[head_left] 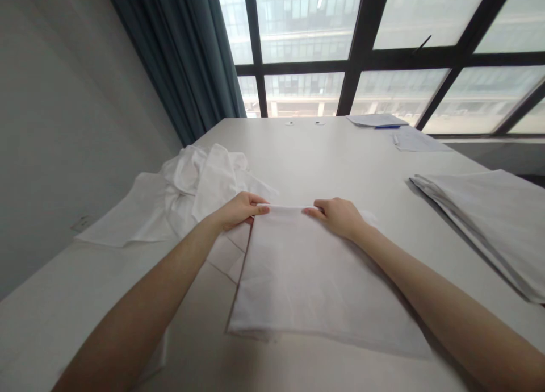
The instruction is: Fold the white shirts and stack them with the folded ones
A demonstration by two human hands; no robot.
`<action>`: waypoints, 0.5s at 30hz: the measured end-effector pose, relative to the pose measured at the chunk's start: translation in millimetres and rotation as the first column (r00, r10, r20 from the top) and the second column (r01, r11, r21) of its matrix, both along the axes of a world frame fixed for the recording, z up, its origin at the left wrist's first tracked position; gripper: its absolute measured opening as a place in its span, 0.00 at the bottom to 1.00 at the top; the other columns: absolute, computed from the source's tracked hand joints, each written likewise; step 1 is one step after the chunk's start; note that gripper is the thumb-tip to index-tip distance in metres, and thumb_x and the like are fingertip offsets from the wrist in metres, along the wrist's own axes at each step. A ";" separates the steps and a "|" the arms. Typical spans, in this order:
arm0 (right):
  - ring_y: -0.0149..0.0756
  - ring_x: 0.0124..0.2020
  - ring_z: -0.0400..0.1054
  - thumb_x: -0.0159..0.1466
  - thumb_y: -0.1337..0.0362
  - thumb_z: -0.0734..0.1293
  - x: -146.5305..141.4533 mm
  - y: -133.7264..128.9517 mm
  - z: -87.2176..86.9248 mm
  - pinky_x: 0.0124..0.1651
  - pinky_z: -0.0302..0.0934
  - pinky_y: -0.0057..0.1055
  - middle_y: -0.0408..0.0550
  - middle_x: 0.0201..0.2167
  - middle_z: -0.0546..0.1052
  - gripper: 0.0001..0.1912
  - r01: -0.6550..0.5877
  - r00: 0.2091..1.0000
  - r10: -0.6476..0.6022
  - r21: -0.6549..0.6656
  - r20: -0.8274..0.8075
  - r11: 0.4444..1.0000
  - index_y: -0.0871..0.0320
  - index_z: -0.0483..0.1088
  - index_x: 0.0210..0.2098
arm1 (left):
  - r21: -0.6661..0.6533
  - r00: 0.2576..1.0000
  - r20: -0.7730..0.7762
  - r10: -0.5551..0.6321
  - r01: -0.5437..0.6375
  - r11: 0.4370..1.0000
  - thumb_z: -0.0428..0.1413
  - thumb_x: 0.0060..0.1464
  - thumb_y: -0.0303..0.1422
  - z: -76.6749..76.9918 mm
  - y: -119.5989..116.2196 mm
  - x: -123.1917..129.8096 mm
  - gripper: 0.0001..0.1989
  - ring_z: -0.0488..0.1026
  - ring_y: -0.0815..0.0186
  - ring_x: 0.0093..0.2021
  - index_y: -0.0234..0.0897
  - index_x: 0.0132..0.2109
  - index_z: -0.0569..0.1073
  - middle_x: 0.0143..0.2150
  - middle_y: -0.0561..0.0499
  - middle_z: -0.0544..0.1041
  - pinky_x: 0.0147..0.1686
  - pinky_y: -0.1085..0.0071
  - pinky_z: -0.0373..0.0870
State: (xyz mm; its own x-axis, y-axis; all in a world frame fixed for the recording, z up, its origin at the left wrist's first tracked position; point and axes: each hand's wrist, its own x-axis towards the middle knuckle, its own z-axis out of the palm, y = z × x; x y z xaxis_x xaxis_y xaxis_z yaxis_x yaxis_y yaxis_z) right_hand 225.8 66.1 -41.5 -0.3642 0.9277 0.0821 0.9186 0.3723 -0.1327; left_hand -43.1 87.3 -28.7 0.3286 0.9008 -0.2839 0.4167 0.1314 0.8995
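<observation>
A white cloth [315,278] lies folded in front of me, its far edge pinched between both hands and lifted a little. My left hand [242,210] is closed on the far left corner, thumb on top and fingers beneath. Further right along the same edge, my right hand [336,215] grips the fabric in the same way. Another flat piece with faint lines [227,250] shows under the cloth's left side; its kind is unclear. Beyond my left hand sits a crumpled heap of white cloth [200,182].
A folded stack of white cloth [489,216] lies on the right of the white table [306,165]. Papers [421,140] and a blue pen [387,127] are at the far right. A dark curtain [191,51] and windows [304,23] stand behind; a wall [63,108] borders the left.
</observation>
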 end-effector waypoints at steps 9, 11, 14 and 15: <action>0.36 0.31 0.69 0.70 0.51 0.57 4.8 0.6 2.1 0.31 0.50 0.29 0.47 0.29 0.78 0.19 -0.119 0.985 0.113 -0.034 -0.131 0.992 0.54 0.74 0.37 | 0.102 0.995 -0.084 -0.060 0.068 0.992 0.65 0.44 0.41 10.4 -2.1 -0.9 0.20 0.62 0.73 0.22 0.30 0.41 0.80 0.22 0.56 0.69 0.22 0.78 0.58; 0.36 0.34 0.70 0.71 0.53 0.57 -0.2 -3.0 4.2 0.35 0.53 0.29 0.47 0.34 0.79 0.18 -0.188 0.961 0.177 -0.029 -0.213 0.982 0.54 0.74 0.43 | 0.204 0.988 -0.137 -0.078 0.105 0.973 0.64 0.45 0.41 18.8 -5.2 1.1 0.19 0.60 0.73 0.22 0.30 0.40 0.80 0.20 0.58 0.65 0.21 0.77 0.57; 0.36 0.37 0.70 0.71 0.53 0.57 -10.0 -9.0 8.6 0.39 0.55 0.29 0.48 0.38 0.79 0.18 -0.275 0.919 0.256 -0.023 -0.299 0.961 0.55 0.73 0.48 | 0.323 0.973 -0.201 -0.110 0.172 0.931 0.63 0.46 0.41 32.8 -10.6 4.7 0.18 0.58 0.73 0.21 0.31 0.39 0.80 0.19 0.58 0.63 0.21 0.77 0.54; 0.36 0.37 0.70 0.71 0.53 0.57 -13.2 -10.7 9.7 0.38 0.55 0.29 0.48 0.38 0.79 0.18 -0.286 0.911 0.265 -0.023 -0.315 0.958 0.55 0.73 0.48 | 0.337 0.967 -0.219 -0.128 0.198 0.920 0.63 0.46 0.42 36.9 -12.1 5.4 0.17 0.59 0.73 0.22 0.31 0.39 0.80 0.20 0.57 0.64 0.21 0.77 0.53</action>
State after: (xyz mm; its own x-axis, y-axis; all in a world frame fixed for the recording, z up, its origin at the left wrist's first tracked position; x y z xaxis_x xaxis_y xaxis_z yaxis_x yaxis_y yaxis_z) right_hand 212.5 55.4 -31.8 -0.5731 0.8014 0.1713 0.6913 0.5851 -0.4240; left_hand -37.6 75.2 8.2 0.4517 0.8917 -0.0282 0.5717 -0.2650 0.7765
